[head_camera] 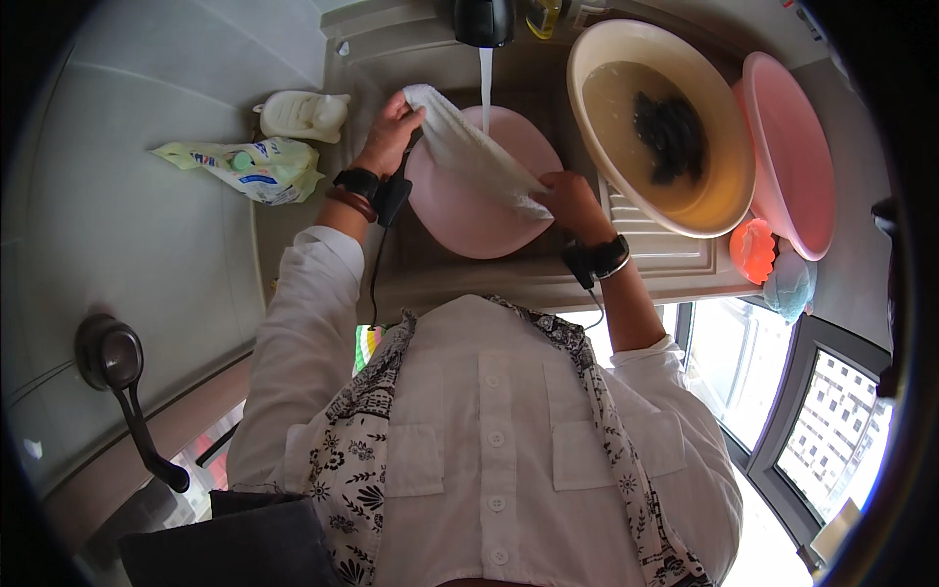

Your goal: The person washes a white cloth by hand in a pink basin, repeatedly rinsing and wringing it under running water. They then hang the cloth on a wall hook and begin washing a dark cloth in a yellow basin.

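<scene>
A white cloth (pixel 473 158), which looks like a small towel, hangs stretched between my hands over a pink plastic basin (pixel 469 213) in the sink. At its upper left end, my left hand (pixel 390 132) pinches a corner. My right hand (pixel 576 204) grips the lower right end near the basin's rim. From the black faucet (pixel 484 22) a stream of water (pixel 486 88) falls behind the cloth into the basin. Dark straps with cabled devices sit on both wrists.
Right of the sink, a cream basin (pixel 587 139) holds cloudy water and dark fabric (pixel 669 136). Another pink basin (pixel 796 161) leans beside it, near an orange scalloped item (pixel 752 251). At left lie a white soap dish (pixel 304 116) and a detergent pouch (pixel 271 172).
</scene>
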`<control>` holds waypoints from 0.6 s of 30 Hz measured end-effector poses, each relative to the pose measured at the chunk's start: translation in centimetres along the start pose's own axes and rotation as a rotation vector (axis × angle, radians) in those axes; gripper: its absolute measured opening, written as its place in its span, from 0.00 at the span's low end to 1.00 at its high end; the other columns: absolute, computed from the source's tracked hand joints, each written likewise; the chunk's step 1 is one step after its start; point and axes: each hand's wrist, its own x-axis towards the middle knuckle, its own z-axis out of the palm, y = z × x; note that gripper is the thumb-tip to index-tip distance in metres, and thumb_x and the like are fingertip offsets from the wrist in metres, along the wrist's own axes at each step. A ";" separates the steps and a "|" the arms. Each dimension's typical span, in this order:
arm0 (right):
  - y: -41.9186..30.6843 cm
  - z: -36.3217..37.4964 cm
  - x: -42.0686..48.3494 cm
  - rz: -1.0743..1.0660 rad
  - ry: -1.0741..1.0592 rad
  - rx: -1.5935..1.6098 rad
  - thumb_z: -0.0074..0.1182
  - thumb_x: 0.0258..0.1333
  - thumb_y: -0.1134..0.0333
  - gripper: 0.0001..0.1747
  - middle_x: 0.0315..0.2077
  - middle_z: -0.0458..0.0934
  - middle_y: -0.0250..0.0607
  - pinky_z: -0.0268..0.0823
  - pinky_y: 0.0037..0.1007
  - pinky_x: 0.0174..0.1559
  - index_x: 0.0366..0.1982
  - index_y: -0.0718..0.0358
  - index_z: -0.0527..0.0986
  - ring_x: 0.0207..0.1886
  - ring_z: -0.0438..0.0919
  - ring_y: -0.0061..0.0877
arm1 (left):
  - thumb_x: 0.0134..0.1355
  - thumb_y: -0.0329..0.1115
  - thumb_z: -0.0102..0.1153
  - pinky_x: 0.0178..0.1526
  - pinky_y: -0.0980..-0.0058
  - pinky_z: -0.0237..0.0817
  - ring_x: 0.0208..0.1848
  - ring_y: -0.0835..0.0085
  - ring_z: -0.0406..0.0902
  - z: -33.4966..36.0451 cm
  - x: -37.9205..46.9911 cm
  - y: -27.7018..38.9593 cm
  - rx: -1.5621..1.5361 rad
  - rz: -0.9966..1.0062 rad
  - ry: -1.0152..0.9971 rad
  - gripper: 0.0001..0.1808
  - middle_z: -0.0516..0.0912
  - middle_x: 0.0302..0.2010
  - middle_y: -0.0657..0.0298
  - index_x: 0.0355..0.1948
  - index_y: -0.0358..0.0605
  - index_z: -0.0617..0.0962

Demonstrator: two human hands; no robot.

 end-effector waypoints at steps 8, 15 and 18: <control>1.3 2.0 4.2 0.108 0.364 0.576 0.55 0.61 0.54 0.20 0.32 0.81 0.48 0.69 0.35 0.43 0.39 0.67 0.78 0.38 0.79 0.36 | 0.54 0.25 0.65 0.56 0.70 0.66 0.53 0.71 0.72 -0.1 -0.6 -1.4 0.179 0.011 0.228 0.26 0.75 0.48 0.62 0.52 0.43 0.67; -2.6 3.8 7.0 0.137 0.337 0.956 0.54 0.63 0.52 0.23 0.30 0.79 0.40 0.69 0.30 0.40 0.40 0.69 0.76 0.34 0.75 0.23 | 0.54 0.19 0.61 0.58 0.67 0.66 0.57 0.68 0.73 3.8 -1.8 -1.8 -0.003 0.041 0.151 0.32 0.75 0.54 0.59 0.58 0.46 0.64; -6.4 5.0 7.9 0.196 0.230 1.128 0.58 0.61 0.53 0.22 0.31 0.79 0.38 0.69 0.29 0.38 0.41 0.68 0.75 0.34 0.75 0.22 | 0.50 0.17 0.56 0.58 0.69 0.66 0.57 0.67 0.74 7.4 -3.0 -3.3 0.175 0.073 -0.006 0.37 0.75 0.56 0.59 0.63 0.43 0.64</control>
